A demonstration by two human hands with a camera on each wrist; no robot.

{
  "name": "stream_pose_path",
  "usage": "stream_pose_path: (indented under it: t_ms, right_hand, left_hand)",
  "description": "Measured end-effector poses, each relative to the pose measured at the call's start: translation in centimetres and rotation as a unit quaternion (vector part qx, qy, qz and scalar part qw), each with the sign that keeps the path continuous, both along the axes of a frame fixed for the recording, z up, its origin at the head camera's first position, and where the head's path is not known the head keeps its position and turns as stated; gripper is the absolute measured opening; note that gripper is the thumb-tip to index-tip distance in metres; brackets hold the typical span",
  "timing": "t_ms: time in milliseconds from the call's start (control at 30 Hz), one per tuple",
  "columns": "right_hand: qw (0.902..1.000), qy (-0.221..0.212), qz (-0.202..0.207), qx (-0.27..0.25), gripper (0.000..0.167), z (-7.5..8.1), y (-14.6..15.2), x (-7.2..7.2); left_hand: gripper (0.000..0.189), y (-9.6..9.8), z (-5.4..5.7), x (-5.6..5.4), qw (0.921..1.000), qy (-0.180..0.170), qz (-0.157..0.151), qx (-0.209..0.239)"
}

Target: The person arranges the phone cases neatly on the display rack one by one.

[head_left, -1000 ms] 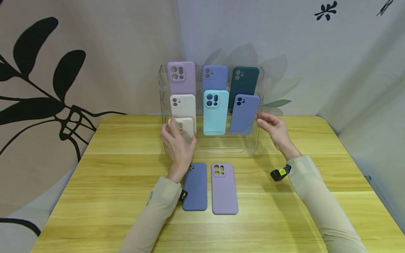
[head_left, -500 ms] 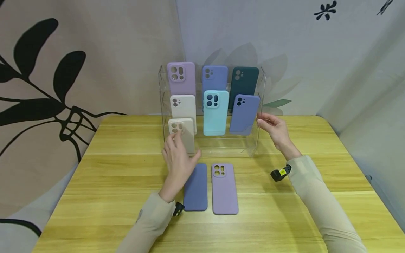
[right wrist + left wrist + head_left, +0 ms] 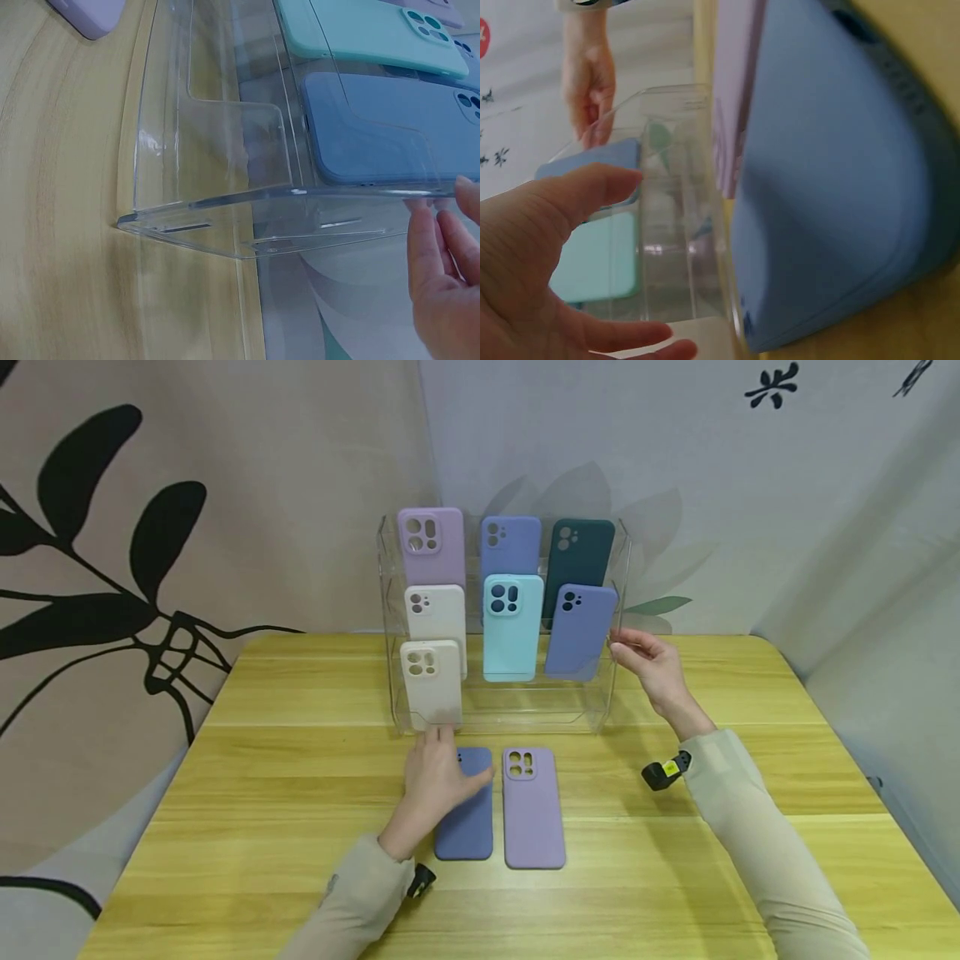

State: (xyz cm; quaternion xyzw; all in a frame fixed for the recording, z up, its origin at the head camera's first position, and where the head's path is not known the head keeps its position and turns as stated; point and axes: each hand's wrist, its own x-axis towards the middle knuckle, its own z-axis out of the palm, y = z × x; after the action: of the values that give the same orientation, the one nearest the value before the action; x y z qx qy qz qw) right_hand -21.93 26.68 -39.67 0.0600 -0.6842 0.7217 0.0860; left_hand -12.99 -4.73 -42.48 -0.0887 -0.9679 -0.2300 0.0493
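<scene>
My left hand (image 3: 437, 783) hovers over the upper part of a blue phone case (image 3: 465, 831) lying on the table, fingers extended and thumb spread wide. Its fingertips are right at the foot of an off-white phone case (image 3: 433, 685) leaning in the lowest tier of a clear acrylic display stand (image 3: 525, 722). In the left wrist view nothing lies between thumb and fingers. With its thumb and fingertips, my right hand (image 3: 654, 670) pinches the edge of the stand's right side panel (image 3: 315, 193). Beside the blue case lies a lilac phone case (image 3: 534, 818).
In the middle tier stand a white case (image 3: 437, 614), a turquoise case (image 3: 512, 635) and a periwinkle case (image 3: 579, 635). Purple (image 3: 438, 560), blue (image 3: 510, 547) and dark green (image 3: 581, 560) cases fill the top tier. A patterned curtain (image 3: 300, 527) hangs behind the wooden table (image 3: 300, 777).
My left hand has let go of the off-white case, now leaning in the lowest tier, and drawn down toward the blue case. The right hand has kept its place on the stand.
</scene>
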Motion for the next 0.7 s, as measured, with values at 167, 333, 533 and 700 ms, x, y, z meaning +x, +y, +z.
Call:
stream_pose_path:
  t_ms: [167, 333, 533, 700]
  right_hand:
    - [1.0000, 0.000, 0.001, -0.002, 0.019, 0.0, 0.0, 0.0]
    - [1.0000, 0.000, 0.002, 0.000, 0.019, 0.0, 0.1, 0.0]
    - [1.0000, -0.001, 0.004, -0.001, 0.019, 0.0, 0.1, 0.0]
    - [1.0000, -0.004, 0.005, 0.002, 0.020, 0.1, 0.1, 0.0]
  left_hand:
    - [0.089, 0.4, -0.6, 0.2, 0.9978, -0.059, -0.008, -0.031]
    - [0.091, 0.7, -0.9, 0.1, 0.9937, -0.095, -0.007, -0.059]
    - [0.088, 1.0, -1.4, 0.0, 0.9920, -0.110, -0.011, -0.060]
    - [0.082, 1.1, -1.9, -0.1, 0.9914, -0.109, -0.019, -0.070]
